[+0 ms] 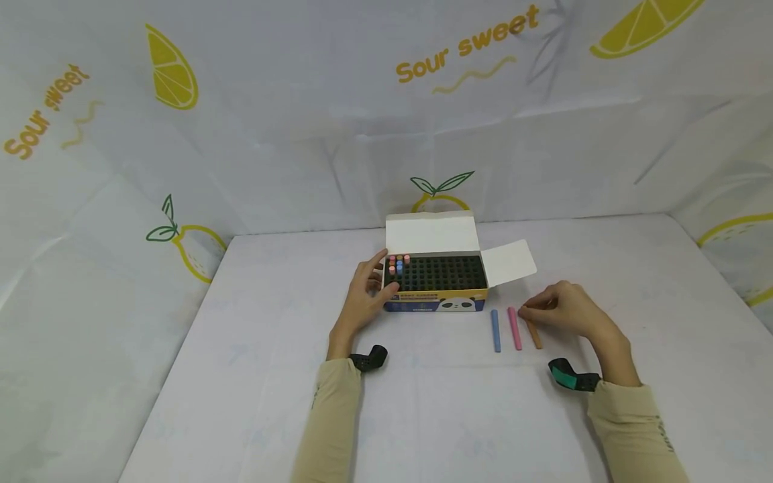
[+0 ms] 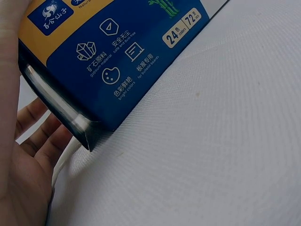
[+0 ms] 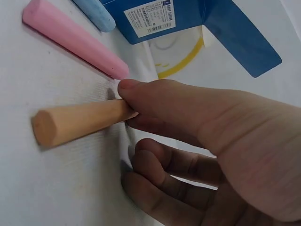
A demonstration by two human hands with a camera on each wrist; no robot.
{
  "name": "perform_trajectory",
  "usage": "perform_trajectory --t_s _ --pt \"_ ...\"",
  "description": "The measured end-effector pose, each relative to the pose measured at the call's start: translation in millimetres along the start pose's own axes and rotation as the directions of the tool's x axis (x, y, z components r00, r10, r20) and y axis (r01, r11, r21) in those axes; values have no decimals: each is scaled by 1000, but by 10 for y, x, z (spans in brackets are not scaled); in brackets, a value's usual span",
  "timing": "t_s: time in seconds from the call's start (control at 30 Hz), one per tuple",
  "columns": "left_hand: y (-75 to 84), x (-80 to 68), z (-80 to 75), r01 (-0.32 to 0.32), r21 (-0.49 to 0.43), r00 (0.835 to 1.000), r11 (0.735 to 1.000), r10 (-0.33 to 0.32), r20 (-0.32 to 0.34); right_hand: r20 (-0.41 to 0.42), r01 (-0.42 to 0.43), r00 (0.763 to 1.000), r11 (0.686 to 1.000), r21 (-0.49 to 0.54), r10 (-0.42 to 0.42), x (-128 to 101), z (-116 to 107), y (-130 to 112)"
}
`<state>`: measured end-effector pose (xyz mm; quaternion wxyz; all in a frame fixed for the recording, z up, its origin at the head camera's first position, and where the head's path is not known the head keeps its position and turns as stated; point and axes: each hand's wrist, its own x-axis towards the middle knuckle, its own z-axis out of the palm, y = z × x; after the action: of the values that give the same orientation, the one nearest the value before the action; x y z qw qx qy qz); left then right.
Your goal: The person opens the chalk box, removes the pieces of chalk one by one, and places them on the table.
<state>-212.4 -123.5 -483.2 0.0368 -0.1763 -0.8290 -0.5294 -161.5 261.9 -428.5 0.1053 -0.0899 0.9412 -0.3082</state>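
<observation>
An open chalk box (image 1: 435, 302) with a panda on its front stands on the table. My left hand (image 1: 365, 292) grips its left end, thumb at the front edge and fingers round the far side. Several chalk sticks (image 1: 399, 267) in pink, blue and orange stand in the left holes of its black grid. Between thumb and forefinger, my right hand (image 1: 564, 308) pinches the far end of an orange chalk stick (image 3: 80, 123); its near end lies at the tabletop. A pink chalk stick (image 1: 514, 329) and a blue chalk stick (image 1: 496, 331) lie to its left.
The box's lid (image 1: 431, 232) stands up at the back, and a side flap (image 1: 510, 261) sticks out to the right above the loose chalk. A white cloth (image 1: 435, 416) covers the table. Behind it hangs a lemon-print curtain (image 1: 302, 134).
</observation>
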Motion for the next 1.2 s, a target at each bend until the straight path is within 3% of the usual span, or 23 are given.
perform_trajectory --t_s 0.5,1.0,1.2 --pt "-11 4 -4 7 -3 1000 1000 -7 1 -19 -37 999 999 -6 37 -12 7 -10" --pt "1 -2 -3 2 -5 1000 1000 -2 8 -29 -14 999 1000 -12 14 -18 16 -14" --pt "4 -4 -8 7 -9 1000 1000 -7 5 -105 11 994 1000 -19 -13 -25 -12 -1"
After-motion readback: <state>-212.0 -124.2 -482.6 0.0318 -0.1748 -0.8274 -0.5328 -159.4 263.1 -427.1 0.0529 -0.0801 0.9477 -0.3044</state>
